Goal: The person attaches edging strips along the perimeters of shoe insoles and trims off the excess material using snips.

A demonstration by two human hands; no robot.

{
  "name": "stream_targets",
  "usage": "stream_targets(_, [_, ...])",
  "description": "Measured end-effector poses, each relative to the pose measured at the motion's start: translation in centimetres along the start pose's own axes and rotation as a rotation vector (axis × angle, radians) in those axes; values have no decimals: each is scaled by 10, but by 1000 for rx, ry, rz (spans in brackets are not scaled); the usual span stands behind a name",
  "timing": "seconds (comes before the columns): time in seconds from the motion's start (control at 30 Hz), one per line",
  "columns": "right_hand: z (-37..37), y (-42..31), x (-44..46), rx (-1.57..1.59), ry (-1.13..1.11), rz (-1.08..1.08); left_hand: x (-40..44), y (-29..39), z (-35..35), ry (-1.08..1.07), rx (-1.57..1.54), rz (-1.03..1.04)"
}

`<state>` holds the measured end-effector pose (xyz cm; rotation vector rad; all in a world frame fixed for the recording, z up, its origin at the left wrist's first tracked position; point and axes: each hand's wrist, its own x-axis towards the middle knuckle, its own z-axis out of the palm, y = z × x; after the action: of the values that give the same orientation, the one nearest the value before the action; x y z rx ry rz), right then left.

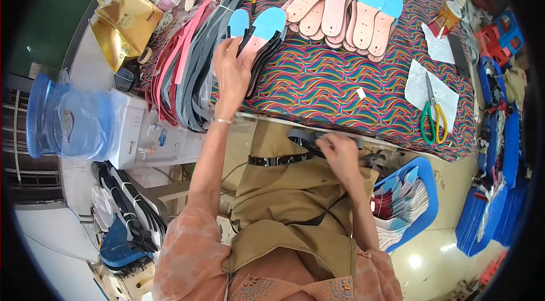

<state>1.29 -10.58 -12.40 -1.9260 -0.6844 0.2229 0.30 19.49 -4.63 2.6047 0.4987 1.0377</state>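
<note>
My left hand [231, 71] reaches over the table's front left part, its fingers curled on a pink and blue insole [239, 22]. Beside it lies another blue-topped insole [268, 24], with a stack of black strips [265, 62] along its edge. My right hand [340, 156] is at my lap, just below the table edge, with bent fingers closed on a dark strap [304, 139]. Part of this strap loops to the left; its rest is hidden by the hand. A shiny black band [278, 160] lies across my brown apron [284, 187].
Bundled grey and pink strips [196, 68] lie left of the insoles. More insoles [340, 9] are piled at the back. Scissors [432, 114] rest on paper at the right. A blue basin [423, 210] of insoles stands below; a water dispenser [153, 133] stands left.
</note>
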Motion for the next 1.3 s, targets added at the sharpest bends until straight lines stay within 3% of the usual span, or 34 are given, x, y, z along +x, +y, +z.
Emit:
stream_targets(0.03, [10, -3, 2, -135, -109, -27, -4, 10, -4, 123, 1, 77])
stream_targets(0.07, [20, -3, 4, -270, -219, -55, -9, 21, -10, 122, 1, 77])
stream_targets(0.2, [60, 21, 4, -534, -309, -50, -41, 51, -23, 0, -318, 6])
stream_targets(0.27, [57, 31, 3, -329, -277, -113, -56, 61, -33, -143, -474, -99])
stream_targets(0.3, [47, 23, 3, -166, -149, -165, -62, 62, -37, -139, -474, -98])
stream_targets(0.37, [17, -10, 4, 12, -76, -110, -76, 63, -42, -366, -677, -336])
stream_targets(0.4, [0, -26, 5, 190, 0, -55, -81, 64, -39, -365, -685, -335])
stream_targets(0.53, [-62, -63, 10, 79, 145, -69, -90, 98, -23, -634, -900, -268])
stream_targets(0.63, [-91, -71, 10, 415, 351, -31, -95, 134, 4, -735, -1061, -136])
stream_targets(0.73, [-122, -81, 5, 569, 490, -43, -113, 147, 39, -753, -981, 44])
stream_targets(0.8, [-145, -75, 0, 544, 544, -63, -130, 161, 45, -900, -1014, -270])
stream_targets(0.87, [-161, -71, -2, 547, 669, -69, -138, 174, 48, -864, -1131, -235])
stream_targets(1.0, [-221, -63, -3, 662, 1029, -126, -139, 179, 50, -882, -1061, -112])
stream_targets(1.07, [-267, -48, -10, 599, 982, -292, -143, 168, 54, -921, -896, -74])
stream_targets(1.27, [-438, 23, -70, 522, 1363, -204, -161, 105, 59, -877, -424, 93])
stream_targets(1.3, [-464, 31, -85, 500, 1389, -210, -165, 91, 60, -932, -482, 2])
